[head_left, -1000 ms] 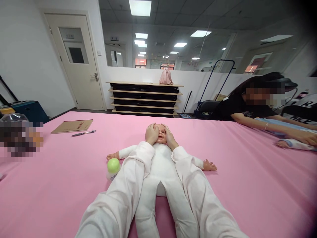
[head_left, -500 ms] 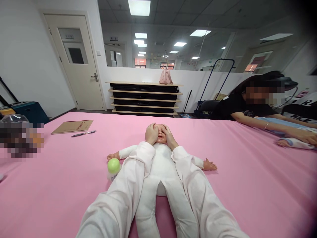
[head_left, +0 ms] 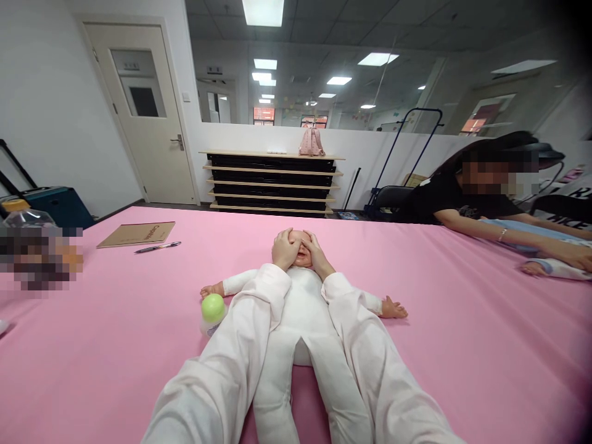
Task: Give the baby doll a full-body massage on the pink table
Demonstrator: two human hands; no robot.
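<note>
A baby doll [head_left: 304,302] lies on its back with its head away from me, arms spread, in a white suit. My left hand [head_left: 285,249] cups the left side of its head, and my right hand [head_left: 320,254] cups the right side. Both thumbs lie across the upper face and nearly meet; they cover the eyes, while the mouth shows below. My fingers wrap round the sides of the head, their tips partly hidden. Beside the doll's hand on the left stands a small bottle with a green cap [head_left: 213,308], close to my left sleeve.
A pink cloth [head_left: 115,345] covers the table. Further left lie a brown notebook [head_left: 136,234], a pen [head_left: 158,247] and a clear container with a yellow lid [head_left: 16,205]. At the right, another person [head_left: 444,197] reaches over a second doll [head_left: 555,266].
My thumbs have slid inward over the doll's upper face and sit closer together. The doll's body stays in place, and the view has shifted slightly.
</note>
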